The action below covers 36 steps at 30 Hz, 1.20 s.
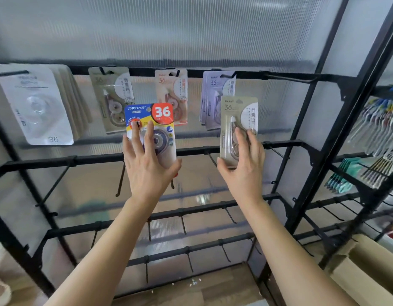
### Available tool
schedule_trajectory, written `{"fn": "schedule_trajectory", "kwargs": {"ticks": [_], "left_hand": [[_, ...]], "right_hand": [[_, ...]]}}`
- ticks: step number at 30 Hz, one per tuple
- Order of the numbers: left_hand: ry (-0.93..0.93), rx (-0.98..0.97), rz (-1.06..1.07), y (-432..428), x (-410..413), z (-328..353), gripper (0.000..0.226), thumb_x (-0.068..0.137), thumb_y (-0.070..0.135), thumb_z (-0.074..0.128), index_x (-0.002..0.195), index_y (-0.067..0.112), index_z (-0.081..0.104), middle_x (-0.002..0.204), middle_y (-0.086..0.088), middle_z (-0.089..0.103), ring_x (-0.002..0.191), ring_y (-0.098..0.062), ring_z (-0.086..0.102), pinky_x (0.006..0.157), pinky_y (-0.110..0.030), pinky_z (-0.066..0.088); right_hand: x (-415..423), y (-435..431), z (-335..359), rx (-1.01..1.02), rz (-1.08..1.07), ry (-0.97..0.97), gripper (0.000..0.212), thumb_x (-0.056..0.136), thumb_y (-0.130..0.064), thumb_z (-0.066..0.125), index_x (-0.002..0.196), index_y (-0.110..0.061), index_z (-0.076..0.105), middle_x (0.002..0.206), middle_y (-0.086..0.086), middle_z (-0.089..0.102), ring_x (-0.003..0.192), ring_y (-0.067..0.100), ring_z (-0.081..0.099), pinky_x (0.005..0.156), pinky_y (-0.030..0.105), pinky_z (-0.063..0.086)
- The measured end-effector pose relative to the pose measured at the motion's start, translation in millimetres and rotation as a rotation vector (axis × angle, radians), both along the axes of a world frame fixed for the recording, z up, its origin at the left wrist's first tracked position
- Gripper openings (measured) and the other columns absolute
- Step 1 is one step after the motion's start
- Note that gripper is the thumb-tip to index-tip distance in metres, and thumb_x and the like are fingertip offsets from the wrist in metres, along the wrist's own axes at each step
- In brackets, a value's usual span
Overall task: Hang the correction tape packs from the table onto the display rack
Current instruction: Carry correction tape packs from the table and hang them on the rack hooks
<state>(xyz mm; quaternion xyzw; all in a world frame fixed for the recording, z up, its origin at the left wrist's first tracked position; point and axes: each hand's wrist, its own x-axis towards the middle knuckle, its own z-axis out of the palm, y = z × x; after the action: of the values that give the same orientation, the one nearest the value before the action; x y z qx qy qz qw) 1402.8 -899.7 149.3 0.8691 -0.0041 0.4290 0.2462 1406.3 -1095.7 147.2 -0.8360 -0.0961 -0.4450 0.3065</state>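
Note:
My left hand (148, 164) holds a blue, yellow and red correction tape pack (153, 119) marked 36, fingers spread over its front, thumb at its lower right. My right hand (244, 160) grips a beige correction tape pack (234, 111) by its lower part. Both packs are raised in front of the black display rack (286, 144), below its top bar. On that bar's hooks hang a white stack of packs (36, 102), a beige pack (111, 93), a pink pack (172, 85) and purple packs (213, 93). One empty hook (288, 77) juts out at the top right.
Lower rack bars carry several bare hooks (229, 214). A neighbouring rack at the right holds hanging pens (376, 127) and green packs (343, 175). A cardboard box (365, 266) stands at the lower right. Wooden floor shows below.

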Motion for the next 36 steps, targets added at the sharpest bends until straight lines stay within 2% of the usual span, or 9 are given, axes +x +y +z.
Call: {"fn": "schedule_trajectory", "kwargs": {"ticks": [2,8,17,21,28,33,36], "left_hand": [[-0.005,0.009,-0.007,2,0,1,0.099,0.072,0.037,0.078,0.15,0.013,0.023,0.157,-0.019,0.012,0.142,-0.045,0.013,0.114,-0.055,0.019],[-0.018,0.001,0.024,21,-6,-1,0.098,0.072,0.037,0.078,0.15,0.013,0.024,0.157,-0.018,0.013,0.142,-0.044,0.013,0.114,-0.055,0.02],[-0.059,-0.023,0.177,79,-22,-4,0.095,0.07,0.039,0.074,0.149,0.013,0.028,0.157,-0.018,0.015,0.14,-0.048,0.016,0.113,-0.054,0.018],[-0.073,-0.023,0.213,99,-24,-4,0.095,0.07,0.043,0.071,0.149,0.014,0.026,0.158,-0.017,0.014,0.141,-0.046,0.014,0.113,-0.055,0.019],[-0.087,-0.015,0.204,133,-21,-3,0.1,0.068,0.04,0.074,0.15,0.013,0.024,0.157,-0.019,0.012,0.141,-0.046,0.012,0.114,-0.054,0.016],[-0.087,-0.04,0.178,146,-17,-3,0.098,0.067,0.044,0.067,0.149,0.012,0.025,0.157,-0.019,0.013,0.141,-0.046,0.012,0.114,-0.053,0.015],[-0.082,-0.022,0.159,151,-14,-3,0.101,0.07,0.038,0.077,0.15,0.013,0.022,0.157,-0.019,0.011,0.142,-0.046,0.009,0.115,-0.052,0.013]], "right_hand": [[1,4,3,-0.002,0.001,-0.012,0.069,0.077,-0.018,0.074,0.138,-0.007,0.045,0.141,0.019,0.04,0.128,0.041,0.036,0.104,0.049,0.035],[5,27,1,-0.022,0.067,-0.029,0.069,0.075,-0.016,0.075,0.137,-0.006,0.047,0.141,0.02,0.04,0.127,0.044,0.037,0.101,0.057,0.039],[13,104,20,-0.061,0.261,-0.073,0.066,0.075,-0.017,0.075,0.134,-0.003,0.049,0.139,0.023,0.041,0.127,0.042,0.038,0.105,0.049,0.035],[15,128,23,-0.068,0.3,-0.078,0.065,0.077,-0.017,0.074,0.135,-0.004,0.048,0.14,0.023,0.04,0.128,0.043,0.037,0.106,0.056,0.034],[19,165,31,-0.078,0.336,-0.103,0.065,0.077,-0.017,0.074,0.135,-0.002,0.048,0.14,0.024,0.04,0.131,0.042,0.036,0.105,0.059,0.033],[22,189,37,-0.112,0.348,-0.11,0.067,0.077,-0.021,0.073,0.136,-0.003,0.047,0.14,0.023,0.041,0.129,0.042,0.037,0.106,0.054,0.035],[23,198,40,-0.118,0.338,-0.118,0.067,0.077,-0.02,0.074,0.136,-0.004,0.047,0.139,0.023,0.042,0.127,0.043,0.038,0.105,0.055,0.036]]}}
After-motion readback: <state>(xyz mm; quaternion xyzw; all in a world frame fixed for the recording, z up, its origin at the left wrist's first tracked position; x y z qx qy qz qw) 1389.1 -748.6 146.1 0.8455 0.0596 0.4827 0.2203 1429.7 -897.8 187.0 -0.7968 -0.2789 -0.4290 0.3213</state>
